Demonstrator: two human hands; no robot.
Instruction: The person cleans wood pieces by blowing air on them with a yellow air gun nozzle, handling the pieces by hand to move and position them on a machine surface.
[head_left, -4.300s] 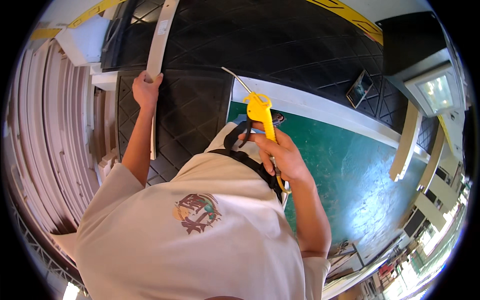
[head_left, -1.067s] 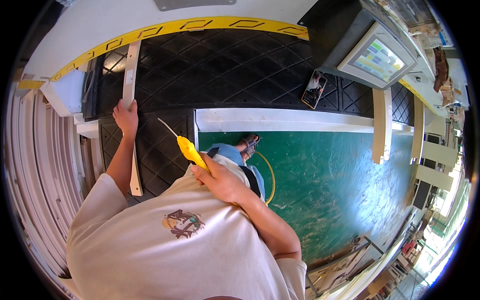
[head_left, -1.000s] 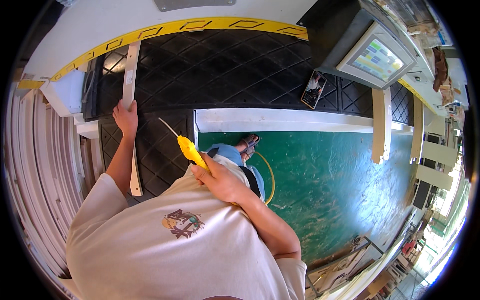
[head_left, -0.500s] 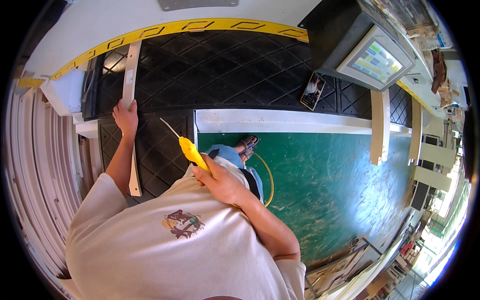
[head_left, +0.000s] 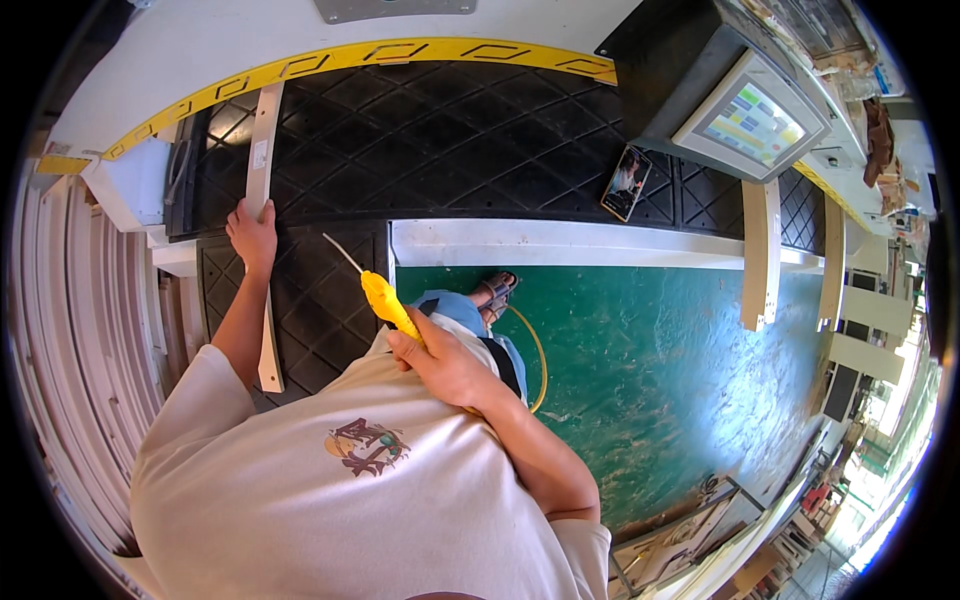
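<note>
Presently: one left hand (head_left: 251, 240), arm stretched forward, fingers gripping a pale slat (head_left: 263, 135) that lies across the black grooved worktop (head_left: 450, 130). One right hand (head_left: 447, 366), elbow bent before the shirt (head_left: 330, 530), fingers wrapped round a yellow air blow gun (head_left: 382, 298), nozzle (head_left: 343, 252) angled forward-left.

1 long, narrow, pale strip (head_left: 259, 182) lies pointing away from the body across the black bench (head_left: 430, 140), with 1 small white label (head_left: 259, 153) on its far half. 1 yellow air gun (head_left: 386, 302) is held to its right, apart, thin metal nozzle (head_left: 344, 254) angled forward and left.
</note>
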